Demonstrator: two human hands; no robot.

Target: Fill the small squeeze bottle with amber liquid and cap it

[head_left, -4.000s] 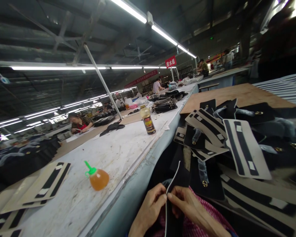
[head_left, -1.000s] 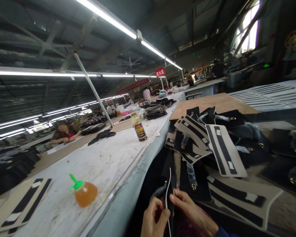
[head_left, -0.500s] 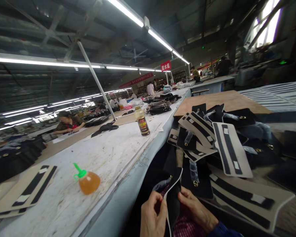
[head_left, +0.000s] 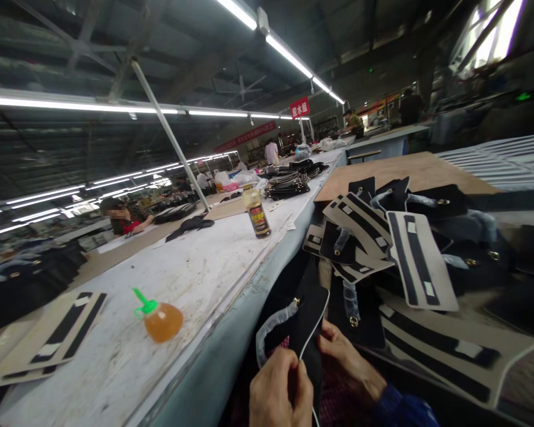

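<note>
A black bag panel [head_left: 308,311] with a pale edge is between my two hands, low in the view. My left hand [head_left: 279,388] is closed, its thumb and fingers pinching that pale edge. On the panel's right side, my right hand [head_left: 349,359] grips it with the thumb and fingertips. A handle wrapped in clear plastic [head_left: 267,329] curves out on the left and ends at a gold-coloured metal ring. Its far end is hidden behind my left hand.
To the right lies a pile of similar black and beige panels [head_left: 420,261]. On the long white table [head_left: 196,261] stand a squeeze bottle of amber liquid [head_left: 163,322] and a labelled jar [head_left: 257,216]. Beige panels [head_left: 48,338] lie at left. A co-worker [head_left: 124,219] sits across the table.
The panel has tilted, so its black face, wrapped handle and metal ring show more. My left hand has shifted slightly along the edge; my right hand has risen a little in view.
</note>
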